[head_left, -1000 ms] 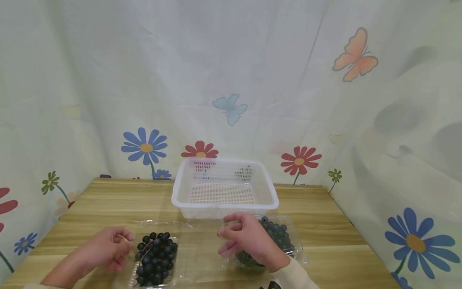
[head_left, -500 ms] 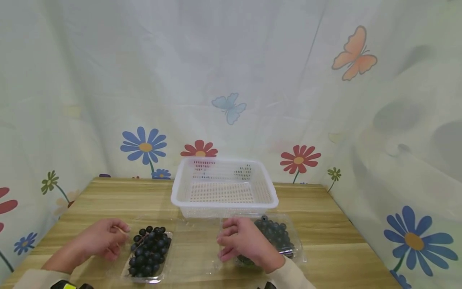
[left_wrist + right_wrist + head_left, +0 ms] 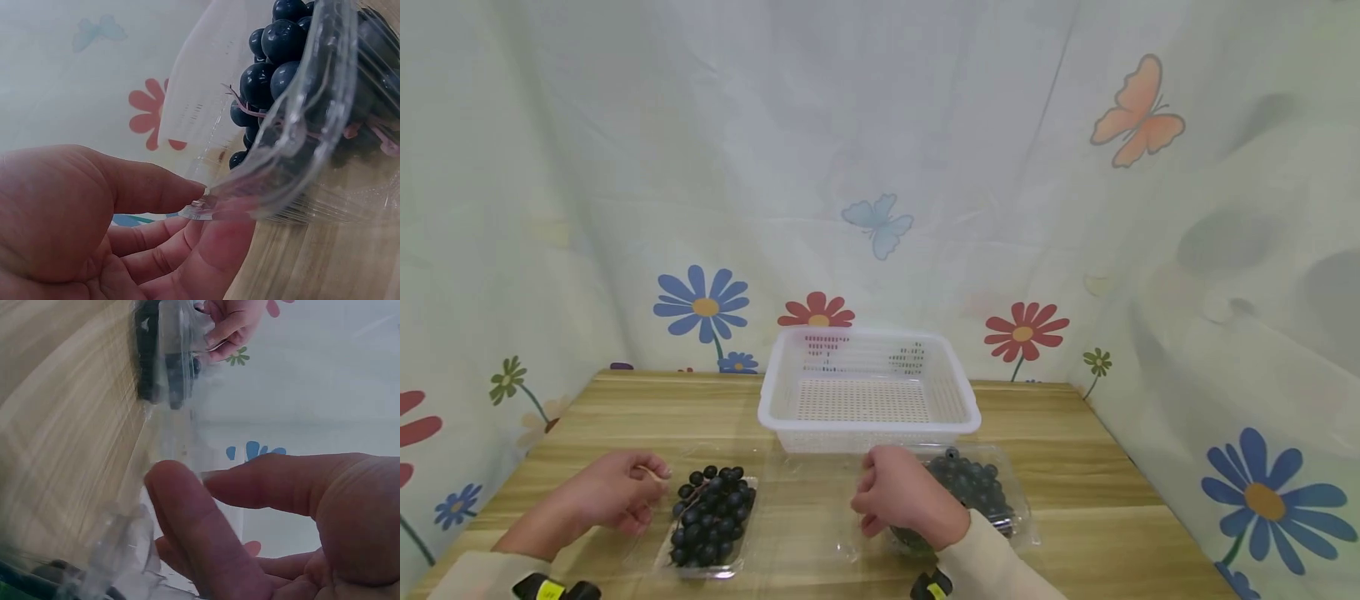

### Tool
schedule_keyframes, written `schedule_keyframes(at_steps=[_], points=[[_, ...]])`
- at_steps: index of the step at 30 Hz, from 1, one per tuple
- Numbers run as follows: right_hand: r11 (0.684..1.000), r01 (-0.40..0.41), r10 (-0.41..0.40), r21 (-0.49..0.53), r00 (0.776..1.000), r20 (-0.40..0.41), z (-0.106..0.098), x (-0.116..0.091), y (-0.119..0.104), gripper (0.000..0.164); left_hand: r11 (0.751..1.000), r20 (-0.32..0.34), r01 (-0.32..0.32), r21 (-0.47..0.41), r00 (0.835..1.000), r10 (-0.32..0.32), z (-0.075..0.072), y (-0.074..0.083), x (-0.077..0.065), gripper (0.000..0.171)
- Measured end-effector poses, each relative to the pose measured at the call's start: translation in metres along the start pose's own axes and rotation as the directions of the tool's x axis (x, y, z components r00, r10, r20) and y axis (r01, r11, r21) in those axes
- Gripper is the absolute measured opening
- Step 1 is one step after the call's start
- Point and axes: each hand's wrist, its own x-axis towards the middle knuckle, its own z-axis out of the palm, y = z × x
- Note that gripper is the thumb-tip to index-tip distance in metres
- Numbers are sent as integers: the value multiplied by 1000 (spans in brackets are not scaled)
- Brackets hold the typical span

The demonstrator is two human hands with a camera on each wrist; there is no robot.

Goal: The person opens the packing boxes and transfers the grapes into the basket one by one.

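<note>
Dark grapes [image 3: 711, 517] lie in a clear plastic box [image 3: 718, 572] at the near left of the wooden table [image 3: 1037, 425], just to the right of the person's left hand [image 3: 613, 492]. From where I sit at the head feed, the bunch falls between the two hands, much nearer the left one, and no finger that I can see touches the fruit itself.

On the left wrist feed I get a closer look: thumb and forefinger pinch a corner of the clear plastic, with the grapes and a pinkish stem just beyond its bent edge. The other fingers curl underneath.

Clear plastic, which I read as the box's lid [image 3: 805, 504], spreads across the table toward the right hand [image 3: 906, 492]. My right wrist feed shows thumb and forefinger meeting there, apparently pinching its edge, though the plastic is faint against the backdrop. The two hands are well apart.

Partly behind the right hand I see a second clear box [image 3: 1021, 521] with round dark fruit [image 3: 973, 483] in it. Beyond both boxes, a white basket [image 3: 868, 427] stands upright near the back of the table, before a flower-printed curtain [image 3: 880, 125].
</note>
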Motion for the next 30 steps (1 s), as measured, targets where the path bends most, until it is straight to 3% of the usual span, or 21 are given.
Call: schedule_keyframes(at_steps=[4,7,12,20,26,30], points=[[987,7,-12,-159,1000,-28,3,1,-8,29,1000,-7,-10,-4,1000,10,0,-1,1,29],[959,35,-52,-281,997,-53,7,2,-10,16,1000,-4,-21,-13,1000,21,0,-1,1,29],[898,98,-135,-429,989,-57,13,2,-11,31,1000,-8,-15,-14,1000,15,1,0,1,28],[840,117,-169,-530,984,-50,18,7,-11,14,999,30,-25,-34,999,26,0,-3,2,28],[770,151,-243,-620,968,-65,17,8,-14,25,998,61,-39,-41,997,41,-3,-3,2,27],[768,160,-264,-620,961,-79,15,8,-17,35,998,72,-38,-41,997,41,-5,-3,2,28]])
